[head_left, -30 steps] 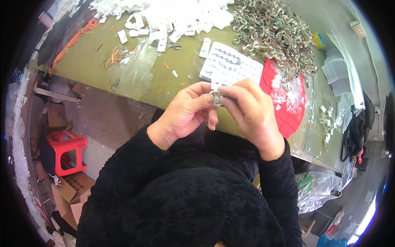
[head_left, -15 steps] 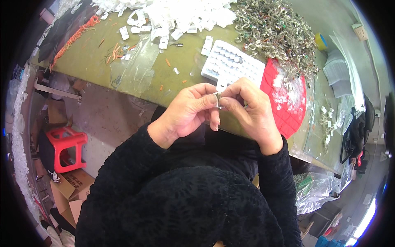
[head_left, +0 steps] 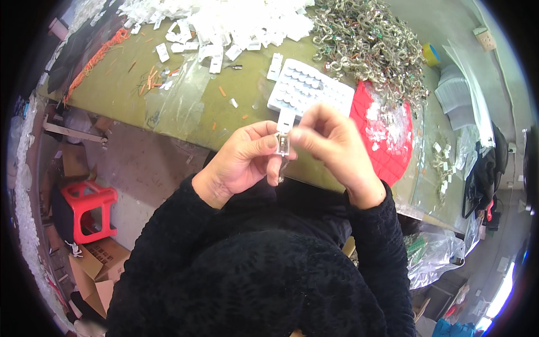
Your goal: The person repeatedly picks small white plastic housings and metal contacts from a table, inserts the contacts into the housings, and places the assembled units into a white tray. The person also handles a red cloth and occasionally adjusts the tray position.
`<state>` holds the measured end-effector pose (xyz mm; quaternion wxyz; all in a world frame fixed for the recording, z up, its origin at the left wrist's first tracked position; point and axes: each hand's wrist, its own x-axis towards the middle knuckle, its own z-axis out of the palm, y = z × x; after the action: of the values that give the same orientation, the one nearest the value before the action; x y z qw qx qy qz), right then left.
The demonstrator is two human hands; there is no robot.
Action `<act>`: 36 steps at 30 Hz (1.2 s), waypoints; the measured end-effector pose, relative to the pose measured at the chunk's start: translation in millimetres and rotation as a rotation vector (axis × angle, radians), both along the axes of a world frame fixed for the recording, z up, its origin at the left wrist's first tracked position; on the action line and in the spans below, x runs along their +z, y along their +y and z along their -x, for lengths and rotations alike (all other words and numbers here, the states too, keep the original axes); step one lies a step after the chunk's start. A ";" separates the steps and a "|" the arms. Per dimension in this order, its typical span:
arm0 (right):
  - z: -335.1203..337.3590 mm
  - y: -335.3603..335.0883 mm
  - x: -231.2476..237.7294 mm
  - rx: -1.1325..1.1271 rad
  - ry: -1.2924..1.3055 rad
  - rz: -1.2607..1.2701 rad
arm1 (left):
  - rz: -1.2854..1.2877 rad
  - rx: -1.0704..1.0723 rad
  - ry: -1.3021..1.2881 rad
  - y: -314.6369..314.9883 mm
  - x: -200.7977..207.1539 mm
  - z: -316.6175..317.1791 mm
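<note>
My left hand (head_left: 247, 154) pinches a small clear plastic case (head_left: 283, 144) between thumb and fingers. A white flap (head_left: 286, 120) stands up from the case's far end. Something dark and metallic shows inside, too small to name, and a little metal piece (head_left: 281, 178) hangs below my fingers. Close by on the right is my right hand (head_left: 334, 146), its thumb and forefinger apart and slightly blurred. I cannot tell whether its thumb tip touches the case. Just beyond my hands lies a white tray (head_left: 342, 96) with rows of round, pale discs.
White plastic pieces (head_left: 224, 22) pile up at the far side, beside a heap of metal rings and chains (head_left: 370, 39). A red quilted cloth (head_left: 387, 160) with clear bits lies right. Orange strands (head_left: 95, 62) stretch across the far left. A red stool (head_left: 92, 210) stands below.
The case has turned so its inside faces up and has shifted slightly left with my left hand. My right hand's fingers have come away from their pinch on it.
</note>
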<state>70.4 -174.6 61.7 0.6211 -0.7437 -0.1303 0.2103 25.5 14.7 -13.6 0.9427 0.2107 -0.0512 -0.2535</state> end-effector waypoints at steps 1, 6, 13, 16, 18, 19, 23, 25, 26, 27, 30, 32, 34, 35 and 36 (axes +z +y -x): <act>-2.8 -0.4 -1.2 -0.069 -0.094 0.034 | 0.043 0.018 0.018 -1.2 -1.1 -0.6; -21.6 14.0 -22.8 -0.111 -1.012 0.531 | -0.035 0.071 0.039 -3.8 -0.2 -2.8; -22.0 10.4 -22.6 -0.037 -0.981 0.589 | -0.063 0.119 0.084 -8.3 4.4 -3.1; -15.3 4.8 -11.4 -0.083 -0.854 0.361 | -0.052 0.114 0.086 -8.3 2.8 -4.5; -6.6 0.2 -5.1 -0.048 -0.834 0.255 | -0.025 0.093 0.060 -7.9 0.8 -5.4; -2.4 -1.2 -3.0 -0.036 -0.830 0.200 | 0.000 0.074 0.041 -7.5 -0.2 -6.8; 4.1 3.0 -3.8 0.046 -0.962 0.226 | 0.026 0.026 -0.001 -7.2 -0.9 -7.3; 6.2 4.2 -4.2 0.073 -0.987 0.261 | -0.057 0.039 0.027 -7.2 0.0 -5.6; 6.7 4.8 -4.3 0.087 -0.966 0.272 | -0.103 0.047 0.033 -7.2 0.4 -4.4; 7.4 4.7 -3.7 0.092 -0.957 0.264 | -0.100 0.051 0.036 -7.1 0.7 -3.6; 9.0 2.2 0.6 0.119 -0.722 0.194 | -0.086 0.041 0.021 -7.1 0.7 -1.8; 9.7 -0.1 4.5 0.151 -0.629 0.207 | -0.042 0.017 0.008 -6.5 0.6 -1.3; 10.9 -2.2 8.2 0.159 -0.506 0.213 | -0.051 0.018 0.027 -6.4 1.2 -1.4; 12.1 -3.1 9.6 0.156 -0.428 0.211 | -0.052 0.022 0.032 -6.3 1.7 -0.8; 13.5 -3.6 10.4 0.163 -0.390 0.183 | -0.054 0.005 0.025 -5.7 2.8 0.0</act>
<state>56.9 -178.2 72.1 0.4951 -0.8105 -0.2879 0.1229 25.5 9.0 -10.9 0.9379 0.2330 -0.0319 -0.2549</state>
